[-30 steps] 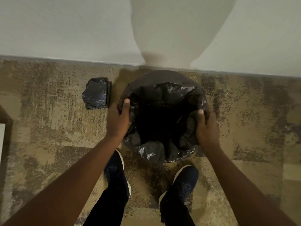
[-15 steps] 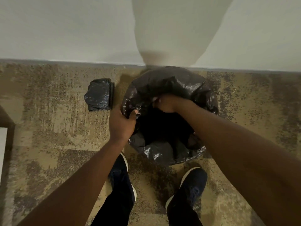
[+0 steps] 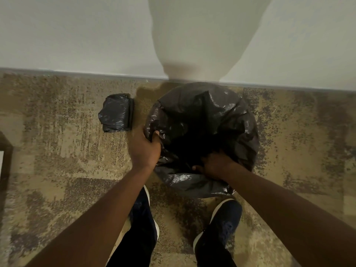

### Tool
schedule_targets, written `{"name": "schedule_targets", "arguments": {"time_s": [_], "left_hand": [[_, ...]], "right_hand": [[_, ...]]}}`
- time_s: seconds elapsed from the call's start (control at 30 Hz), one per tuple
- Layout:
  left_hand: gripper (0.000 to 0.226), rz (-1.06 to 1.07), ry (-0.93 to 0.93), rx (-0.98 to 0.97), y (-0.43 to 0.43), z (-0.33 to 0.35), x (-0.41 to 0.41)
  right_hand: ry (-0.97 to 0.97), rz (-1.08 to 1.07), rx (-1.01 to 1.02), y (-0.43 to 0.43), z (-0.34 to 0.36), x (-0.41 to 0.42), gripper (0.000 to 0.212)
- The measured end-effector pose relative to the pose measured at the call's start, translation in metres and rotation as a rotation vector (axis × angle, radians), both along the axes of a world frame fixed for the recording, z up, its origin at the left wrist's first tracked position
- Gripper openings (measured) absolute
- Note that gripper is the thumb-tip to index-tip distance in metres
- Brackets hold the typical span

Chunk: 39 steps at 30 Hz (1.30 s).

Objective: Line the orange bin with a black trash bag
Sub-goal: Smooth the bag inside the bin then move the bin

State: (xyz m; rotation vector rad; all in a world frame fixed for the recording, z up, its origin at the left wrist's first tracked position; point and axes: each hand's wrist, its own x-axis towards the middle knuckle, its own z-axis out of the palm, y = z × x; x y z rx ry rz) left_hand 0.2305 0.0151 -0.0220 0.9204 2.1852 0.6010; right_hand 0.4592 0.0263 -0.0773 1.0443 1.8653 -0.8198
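Observation:
A black trash bag (image 3: 227, 112) is draped over a round bin on the carpet by the wall, covering it so that none of the orange shows. My left hand (image 3: 144, 149) grips the bag's edge at the bin's left rim, thumb hooked inside. My right hand (image 3: 213, 164) is at the near rim, fingers pushed down into the bag's dark opening and closed on the plastic there.
A folded pack of black bags (image 3: 116, 112) lies on the carpet left of the bin. The white wall (image 3: 77, 35) runs just behind the bin. My two dark shoes (image 3: 217, 234) stand close in front. A dark furniture edge (image 3: 4, 157) shows at the far left.
My right hand has moved from the far left of the bag's opening to the near rim. The left hand stays on the left rim.

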Motion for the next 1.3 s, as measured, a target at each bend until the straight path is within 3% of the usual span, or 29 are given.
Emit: {"name": "schedule_targets", "arguments": {"time_s": [0.1,0.2,0.27,0.33,0.4,0.47,0.53,0.57,0.67,0.87,1.07,1.17,1.3], "left_hand": [[0.021,-0.001,-0.02,-0.007,0.0,0.004,0.001],[0.028,0.01,-0.062,-0.001,0.0,0.014,0.001],[0.052,0.025,-0.045,0.02,-0.002,0.017,-0.001],[0.061,0.048,-0.03,0.038,-0.004,0.021,0.0],[0.048,0.071,-0.053,0.013,-0.006,0.028,0.008],[0.03,0.103,-0.141,-0.054,-0.01,0.035,0.019],[0.025,0.115,-0.176,-0.092,-0.013,0.037,0.022],[0.024,0.108,-0.167,-0.099,-0.013,0.038,0.021],[0.022,0.074,-0.139,-0.129,-0.008,0.046,0.014],[0.021,0.004,-0.146,-0.107,0.001,0.089,0.009],[0.019,-0.066,-0.119,-0.031,0.02,0.165,0.031],[0.019,-0.056,-0.127,-0.016,0.025,0.198,0.046],[0.016,-0.044,-0.159,-0.008,0.029,0.237,0.068]], "right_hand": [[0.307,-0.1,0.24,0.011,0.042,-0.006,0.053],[0.526,-0.323,0.567,0.014,0.093,-0.009,0.051],[0.494,-0.558,0.819,0.009,0.115,-0.001,0.054],[0.378,-0.812,0.936,-0.001,0.122,0.011,0.065],[0.314,-1.095,0.86,-0.012,0.114,0.018,0.075],[0.371,-1.477,0.637,-0.023,0.101,0.018,0.072],[0.38,-1.784,0.477,-0.027,0.093,0.016,0.05],[0.349,-1.838,0.452,-0.026,0.092,0.018,0.039],[0.294,-1.829,0.431,-0.02,0.097,0.025,0.022],[0.336,-1.821,0.398,-0.018,0.147,0.033,0.017],[0.366,-1.829,0.687,-0.019,0.25,0.032,0.07],[0.38,-1.816,0.769,-0.03,0.278,0.016,0.068],[0.341,-2.075,0.747,-0.034,0.3,0.016,0.049]]}}
